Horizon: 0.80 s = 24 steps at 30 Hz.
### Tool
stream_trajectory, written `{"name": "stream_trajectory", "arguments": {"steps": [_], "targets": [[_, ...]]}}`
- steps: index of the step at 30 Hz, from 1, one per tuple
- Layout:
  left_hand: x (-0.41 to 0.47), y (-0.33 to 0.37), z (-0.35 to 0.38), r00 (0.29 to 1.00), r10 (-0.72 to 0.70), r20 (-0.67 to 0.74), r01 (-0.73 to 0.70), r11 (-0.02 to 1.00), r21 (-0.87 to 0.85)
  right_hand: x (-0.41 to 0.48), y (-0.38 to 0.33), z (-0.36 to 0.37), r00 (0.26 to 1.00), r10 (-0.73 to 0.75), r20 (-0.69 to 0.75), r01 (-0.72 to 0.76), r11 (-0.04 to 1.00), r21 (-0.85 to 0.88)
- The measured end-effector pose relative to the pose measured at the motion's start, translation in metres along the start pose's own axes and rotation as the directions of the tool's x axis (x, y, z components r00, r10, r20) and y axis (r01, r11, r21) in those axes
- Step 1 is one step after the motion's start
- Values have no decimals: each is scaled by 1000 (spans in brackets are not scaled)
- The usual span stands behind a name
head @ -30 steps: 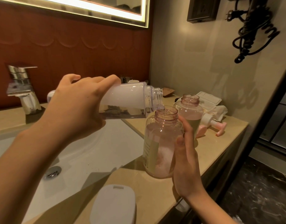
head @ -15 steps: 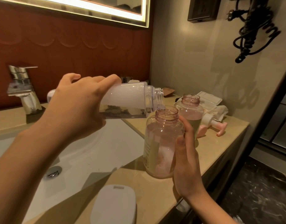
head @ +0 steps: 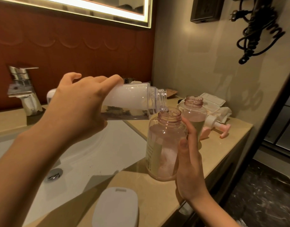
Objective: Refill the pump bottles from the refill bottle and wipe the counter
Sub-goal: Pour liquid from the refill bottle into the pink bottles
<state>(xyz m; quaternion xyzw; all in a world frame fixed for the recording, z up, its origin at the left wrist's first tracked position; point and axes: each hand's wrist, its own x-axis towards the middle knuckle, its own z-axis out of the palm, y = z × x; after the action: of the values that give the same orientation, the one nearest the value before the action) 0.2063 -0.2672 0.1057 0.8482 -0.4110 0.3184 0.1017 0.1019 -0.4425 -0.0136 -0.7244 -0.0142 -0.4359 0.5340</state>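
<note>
Now left fingers [head: 108,81] wrap the refill bottle [head: 132,99], mouth at the pump bottle [head: 164,141] rim; right fingers [head: 191,130] clasp it.

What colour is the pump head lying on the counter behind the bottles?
The pump head is pink with a white collar; the head view, the only one, shows it.

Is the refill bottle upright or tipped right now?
Tipped: the refill bottle lies nearly horizontal in the left hand, its open neck above the near pump bottle.

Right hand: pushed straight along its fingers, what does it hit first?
The right hand holds the front bottle; straight on, probably the rear open bottle first, though depth is unclear.
</note>
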Motion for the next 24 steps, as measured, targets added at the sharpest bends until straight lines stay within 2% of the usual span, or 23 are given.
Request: {"name": "stream_trajectory", "arguments": {"steps": [24], "targets": [[0, -2, 1, 1000, 19, -12, -19, 999, 26, -1, -2, 0, 1000, -13, -10, 13, 1000, 24]]}}
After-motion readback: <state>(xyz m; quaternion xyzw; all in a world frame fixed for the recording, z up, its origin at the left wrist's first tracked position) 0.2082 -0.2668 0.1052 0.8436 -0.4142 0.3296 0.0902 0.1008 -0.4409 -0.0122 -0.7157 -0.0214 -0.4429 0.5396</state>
